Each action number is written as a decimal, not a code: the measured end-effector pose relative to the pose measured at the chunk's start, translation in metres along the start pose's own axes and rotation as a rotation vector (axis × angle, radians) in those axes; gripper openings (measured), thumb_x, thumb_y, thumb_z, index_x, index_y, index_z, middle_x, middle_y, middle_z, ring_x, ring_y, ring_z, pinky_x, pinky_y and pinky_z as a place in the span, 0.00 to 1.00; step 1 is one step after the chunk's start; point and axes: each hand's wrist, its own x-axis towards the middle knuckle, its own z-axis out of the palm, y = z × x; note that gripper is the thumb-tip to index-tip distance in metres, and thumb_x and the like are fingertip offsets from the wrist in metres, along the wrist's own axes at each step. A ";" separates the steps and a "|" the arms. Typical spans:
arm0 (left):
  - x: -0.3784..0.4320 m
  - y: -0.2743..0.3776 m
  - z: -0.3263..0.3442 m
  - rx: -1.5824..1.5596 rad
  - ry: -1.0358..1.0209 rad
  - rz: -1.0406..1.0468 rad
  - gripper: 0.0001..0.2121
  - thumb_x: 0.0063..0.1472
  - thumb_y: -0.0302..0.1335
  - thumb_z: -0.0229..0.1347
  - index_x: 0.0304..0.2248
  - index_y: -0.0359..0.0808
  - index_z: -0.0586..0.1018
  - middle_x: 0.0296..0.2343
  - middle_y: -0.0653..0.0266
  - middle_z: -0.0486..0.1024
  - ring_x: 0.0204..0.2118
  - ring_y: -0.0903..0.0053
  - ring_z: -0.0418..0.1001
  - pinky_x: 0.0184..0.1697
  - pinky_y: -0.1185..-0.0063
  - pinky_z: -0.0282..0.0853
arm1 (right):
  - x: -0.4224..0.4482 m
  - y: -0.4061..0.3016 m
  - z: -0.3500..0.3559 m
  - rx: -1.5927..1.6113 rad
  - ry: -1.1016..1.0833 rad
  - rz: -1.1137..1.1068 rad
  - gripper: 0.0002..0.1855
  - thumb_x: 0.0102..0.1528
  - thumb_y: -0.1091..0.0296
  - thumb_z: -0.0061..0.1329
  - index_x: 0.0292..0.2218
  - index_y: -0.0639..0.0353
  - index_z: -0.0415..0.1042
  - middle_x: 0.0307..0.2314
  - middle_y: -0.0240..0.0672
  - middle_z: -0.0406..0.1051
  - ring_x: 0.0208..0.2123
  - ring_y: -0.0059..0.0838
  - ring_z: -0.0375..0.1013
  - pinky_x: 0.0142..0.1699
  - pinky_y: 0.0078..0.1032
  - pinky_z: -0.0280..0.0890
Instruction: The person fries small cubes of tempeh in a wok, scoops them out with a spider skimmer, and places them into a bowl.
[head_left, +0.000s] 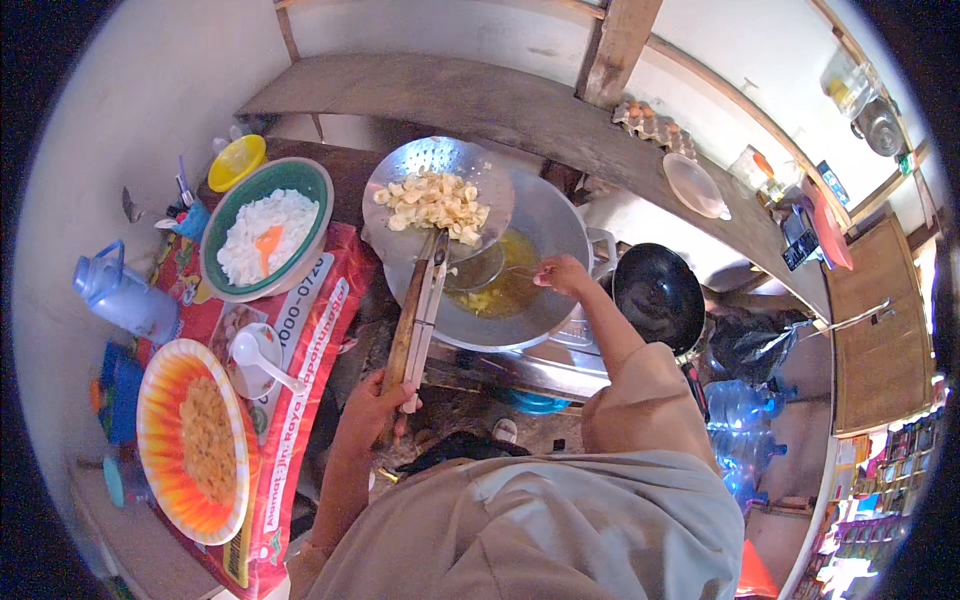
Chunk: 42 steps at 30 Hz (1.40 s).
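My left hand (382, 409) grips the long wooden handle of a perforated metal skimmer (382, 217). A heap of pale yellow fried slices (439, 202) lies on the skimmer, above the left side of a large metal wok (559, 225). Yellow oil (517, 289) with small bits fills the bottom of the wok. Over the oil, my right hand (555, 275) is closed on the thin handle of a small wire strainer (480, 268), whose round head is beside the skimmer's handle.
At left, a green bowl of white food (325, 195), an orange-patterned bowl (154, 420) and a blue pitcher (135, 300) stand by a red printed cover. A black frying pan (658, 296) is right of the wok. Beyond runs a ledge (450, 86) with an egg tray (652, 127).
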 end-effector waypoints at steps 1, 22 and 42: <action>0.003 -0.001 -0.001 -0.001 -0.012 0.003 0.13 0.49 0.30 0.52 0.33 0.32 0.67 0.18 0.63 0.69 0.09 0.85 0.61 0.10 0.88 0.57 | -0.009 -0.003 -0.009 -0.062 0.032 -0.001 0.14 0.38 0.58 0.51 0.25 0.58 0.70 0.20 0.38 0.68 0.25 0.34 0.68 0.30 0.27 0.61; 0.039 -0.043 0.003 0.131 -0.021 -0.019 0.11 0.48 0.31 0.51 0.29 0.32 0.69 0.17 0.65 0.70 0.09 0.85 0.61 0.10 0.86 0.56 | -0.080 -0.114 -0.068 -0.881 0.639 0.026 0.06 0.43 0.69 0.39 0.23 0.56 0.69 0.21 0.37 0.67 0.26 0.33 0.69 0.31 0.30 0.60; 0.014 0.008 0.006 -0.005 -0.030 -0.012 0.13 0.48 0.29 0.51 0.33 0.33 0.67 0.17 0.64 0.68 0.08 0.85 0.59 0.07 0.85 0.56 | 0.037 0.026 0.016 -0.710 0.199 0.164 0.11 0.42 0.60 0.46 0.27 0.55 0.72 0.26 0.41 0.69 0.32 0.37 0.69 0.34 0.30 0.64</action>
